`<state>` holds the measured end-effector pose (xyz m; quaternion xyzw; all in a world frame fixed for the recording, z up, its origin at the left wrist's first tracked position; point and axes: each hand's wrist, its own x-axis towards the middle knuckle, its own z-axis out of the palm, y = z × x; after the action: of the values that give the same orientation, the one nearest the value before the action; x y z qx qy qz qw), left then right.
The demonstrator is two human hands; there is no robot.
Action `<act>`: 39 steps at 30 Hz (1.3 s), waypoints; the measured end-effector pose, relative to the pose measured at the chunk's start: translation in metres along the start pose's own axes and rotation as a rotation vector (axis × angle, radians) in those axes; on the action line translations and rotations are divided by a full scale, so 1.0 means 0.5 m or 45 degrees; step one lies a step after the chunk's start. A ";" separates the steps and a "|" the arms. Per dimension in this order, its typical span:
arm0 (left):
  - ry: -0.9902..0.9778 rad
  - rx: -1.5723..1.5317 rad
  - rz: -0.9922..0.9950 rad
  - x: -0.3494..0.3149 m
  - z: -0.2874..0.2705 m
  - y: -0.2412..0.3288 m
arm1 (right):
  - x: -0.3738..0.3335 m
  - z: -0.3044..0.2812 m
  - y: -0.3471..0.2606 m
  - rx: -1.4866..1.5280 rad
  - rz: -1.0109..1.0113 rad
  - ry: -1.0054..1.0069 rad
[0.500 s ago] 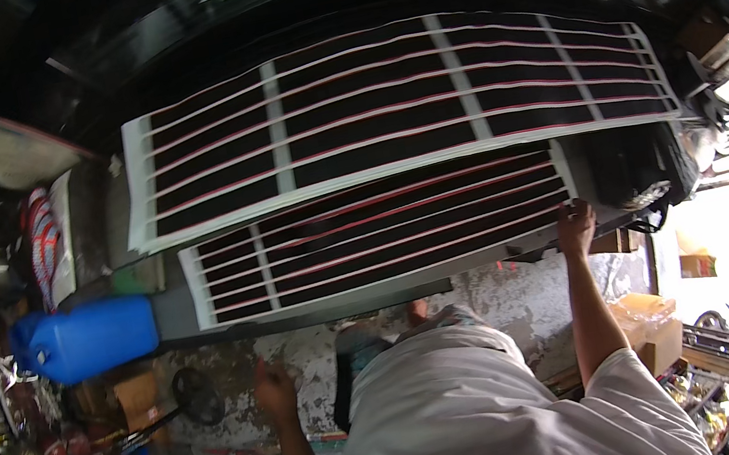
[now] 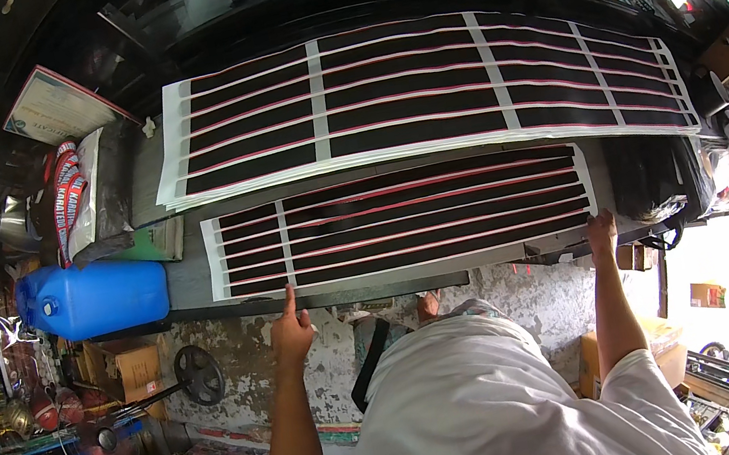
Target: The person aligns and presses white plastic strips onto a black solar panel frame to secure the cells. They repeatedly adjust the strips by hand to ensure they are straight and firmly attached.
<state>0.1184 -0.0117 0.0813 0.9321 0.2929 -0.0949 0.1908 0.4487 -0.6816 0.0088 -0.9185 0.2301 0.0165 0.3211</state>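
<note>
**SHEET ALIGNMENT AT BENCH EDGE: BOTH HANDS ON THE NEAR SHEET**

1. Containers, far left of the fingers. A blue jerrycan lies on its side at the bench end, cap shut, so its contents are not visible. Below it stands a cardboard box; what it holds cannot be told.

2. Left hand. The index finger is extended and the other fingers are curled in, holding nothing. The fingertip touches the front edge of the near striped sheet, close to its left end.

3. Work item. The near striped sheet lies flat along the bench, spanning the gap between the two hands. Beyond the fingers, just behind it, lies a larger stack of striped sheets.

4. Right hand. The fingers rest on the sheet's front right corner. Whether they pinch the edge or only press on it cannot be told.

5. Step in hand, as judged: squaring or checking the near sheet against the bench edge. Any further shift calls for both ends moving together, with the sheet kept flat.

6. Right of the fingers: a black bag, contents hidden.
</note>
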 end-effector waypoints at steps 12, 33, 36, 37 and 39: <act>-0.018 -0.031 -0.091 0.018 0.030 0.045 | 0.068 -0.003 0.054 0.275 0.129 0.110; 0.032 0.103 -0.103 0.017 0.053 0.021 | 0.030 0.005 0.015 0.621 0.259 -0.066; 0.037 0.038 -0.061 0.029 0.075 0.007 | 0.043 0.001 0.035 0.581 0.223 -0.015; 0.065 0.039 -0.083 0.018 0.064 -0.017 | 0.026 0.025 0.002 0.624 0.231 -0.065; 0.035 0.086 -0.178 0.006 0.033 -0.005 | -0.013 0.032 -0.042 0.621 0.241 -0.102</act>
<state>0.1180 -0.0151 0.0646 0.9165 0.3565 -0.1050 0.1482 0.4539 -0.6549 0.0094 -0.7869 0.2992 0.0268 0.5390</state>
